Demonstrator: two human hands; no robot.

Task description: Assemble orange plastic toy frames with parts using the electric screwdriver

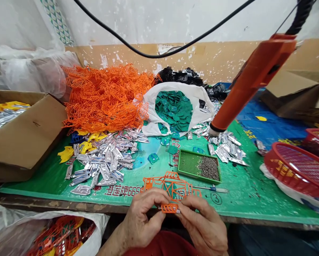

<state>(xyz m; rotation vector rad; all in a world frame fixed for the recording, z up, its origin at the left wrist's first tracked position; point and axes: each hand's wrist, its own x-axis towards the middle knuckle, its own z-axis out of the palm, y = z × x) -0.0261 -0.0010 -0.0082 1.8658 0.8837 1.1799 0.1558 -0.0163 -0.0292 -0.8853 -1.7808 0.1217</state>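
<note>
Both my hands meet at the table's near edge on an orange plastic frame (171,185) shaped like a small vehicle. My left hand (143,222) pinches its lower left part with fingers closed. My right hand (202,224) pinches the lower right part beside a small orange grille piece (169,208). Just beyond the frame lies a green tray (191,164) holding several small dark screws (209,168). A thin screwdriver (215,190) lies on the mat to the right of the frame.
A heap of orange frames (106,97), silver metal pieces (106,160), yellow parts (66,153) and a white bag of green parts (174,108) cover the green mat. An orange power screwdriver (250,81) hangs at the right. Cardboard box (26,135) left, red baskets (298,167) right.
</note>
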